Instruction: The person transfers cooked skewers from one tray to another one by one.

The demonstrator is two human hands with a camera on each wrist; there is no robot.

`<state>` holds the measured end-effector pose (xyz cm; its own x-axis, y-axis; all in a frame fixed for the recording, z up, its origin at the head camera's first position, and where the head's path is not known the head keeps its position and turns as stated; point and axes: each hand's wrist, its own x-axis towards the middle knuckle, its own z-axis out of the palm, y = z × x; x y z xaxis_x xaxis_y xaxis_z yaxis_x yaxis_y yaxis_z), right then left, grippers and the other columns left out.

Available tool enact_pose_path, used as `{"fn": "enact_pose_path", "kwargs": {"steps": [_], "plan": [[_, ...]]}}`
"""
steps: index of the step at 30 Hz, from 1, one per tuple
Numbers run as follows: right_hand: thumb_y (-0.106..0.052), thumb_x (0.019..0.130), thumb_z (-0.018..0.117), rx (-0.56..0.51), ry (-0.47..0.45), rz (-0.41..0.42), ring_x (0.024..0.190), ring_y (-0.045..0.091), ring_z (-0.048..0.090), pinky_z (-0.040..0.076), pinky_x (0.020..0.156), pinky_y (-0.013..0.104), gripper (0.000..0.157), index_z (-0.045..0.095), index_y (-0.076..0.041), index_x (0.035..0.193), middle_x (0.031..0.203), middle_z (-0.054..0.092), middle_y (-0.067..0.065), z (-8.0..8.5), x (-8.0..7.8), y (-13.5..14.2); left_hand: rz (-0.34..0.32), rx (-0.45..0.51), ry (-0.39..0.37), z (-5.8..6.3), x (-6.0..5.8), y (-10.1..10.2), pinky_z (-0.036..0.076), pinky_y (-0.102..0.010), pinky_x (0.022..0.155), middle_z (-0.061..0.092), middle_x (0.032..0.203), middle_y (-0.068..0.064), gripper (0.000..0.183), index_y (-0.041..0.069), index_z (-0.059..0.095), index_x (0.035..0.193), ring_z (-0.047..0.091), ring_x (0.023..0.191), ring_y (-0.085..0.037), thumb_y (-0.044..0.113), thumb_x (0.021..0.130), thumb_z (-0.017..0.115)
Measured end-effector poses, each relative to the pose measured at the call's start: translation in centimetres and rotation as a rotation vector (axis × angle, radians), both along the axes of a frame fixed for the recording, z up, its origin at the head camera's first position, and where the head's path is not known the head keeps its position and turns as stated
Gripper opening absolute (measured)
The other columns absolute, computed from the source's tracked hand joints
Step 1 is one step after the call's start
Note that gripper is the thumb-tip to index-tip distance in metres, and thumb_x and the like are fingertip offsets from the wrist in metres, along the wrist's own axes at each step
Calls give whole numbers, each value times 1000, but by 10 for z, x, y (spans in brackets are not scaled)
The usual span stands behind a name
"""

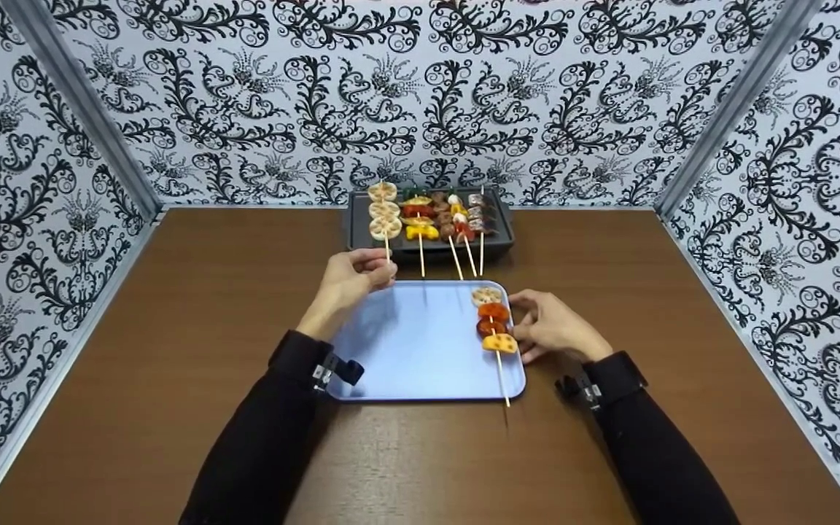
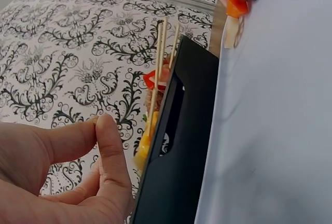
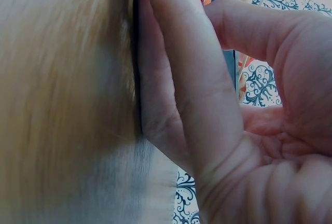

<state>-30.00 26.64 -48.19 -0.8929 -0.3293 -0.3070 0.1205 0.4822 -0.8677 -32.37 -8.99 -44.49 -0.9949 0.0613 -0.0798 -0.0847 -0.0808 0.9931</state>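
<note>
Between thumb and fingertips, my left hand (image 1: 353,281) pinches the bare stick of a skewer of lotus root slices (image 1: 384,211), which is over the left side of the black grill pan (image 1: 356,233). In the left wrist view, the pinching left hand (image 2: 98,167) is seen close up, with the slices out of sight. My right hand (image 1: 555,327) grips the right edge of the light blue tray (image 1: 420,350) with curled fingers. Beside it, along that side of the tray, lies a skewer with a pale slice, orange and dark red pieces and a yellow piece (image 1: 499,343).
Several other skewers rest on the grill pan, including one with yellow and red pieces (image 1: 420,219) and one with silvery pieces (image 1: 477,211). Their sticks point toward the tray. Patterned walls (image 1: 405,95) enclose the brown table (image 1: 194,306) at the back and sides.
</note>
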Motion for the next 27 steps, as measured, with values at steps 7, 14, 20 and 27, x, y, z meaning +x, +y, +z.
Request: {"fn": "enact_pose_path", "kwargs": {"steps": [7, 14, 20, 27], "plan": [[-1, 88, 66, -9, 0, 4, 67, 30, 72, 63, 63, 48, 64, 41, -9, 146, 93, 68, 21, 1, 1, 0, -2, 53, 13, 8, 10, 2, 63, -30, 82, 66, 99, -10, 42, -6, 60, 126, 69, 81, -16, -3, 86, 74], [-3, 88, 69, -2, 5, 1, 68, 31, 71, 63, 62, 49, 64, 42, -10, 146, 94, 66, 23, 2, 1, 0, -28, 51, 27, 12, 20, 2, 62, -31, 84, 65, 104, -11, 46, -5, 59, 129, 70, 87, -18, -3, 85, 74], [-1, 88, 67, 1, -3, 1, 68, 30, 72, 63, 63, 48, 63, 42, -11, 145, 95, 67, 22, 1, 0, 0, -45, 19, 36, 13, 29, 3, 62, -31, 84, 66, 104, -12, 47, -6, 58, 129, 69, 88, -19, -2, 85, 75], [-1, 88, 67, 2, -7, -6, 67, 31, 71, 63, 63, 48, 64, 42, -11, 146, 95, 67, 23, 1, 1, 0, -63, 4, 49, 13, 39, 5, 63, -31, 82, 64, 103, -12, 42, -3, 62, 124, 69, 85, -18, -2, 84, 76]]}}
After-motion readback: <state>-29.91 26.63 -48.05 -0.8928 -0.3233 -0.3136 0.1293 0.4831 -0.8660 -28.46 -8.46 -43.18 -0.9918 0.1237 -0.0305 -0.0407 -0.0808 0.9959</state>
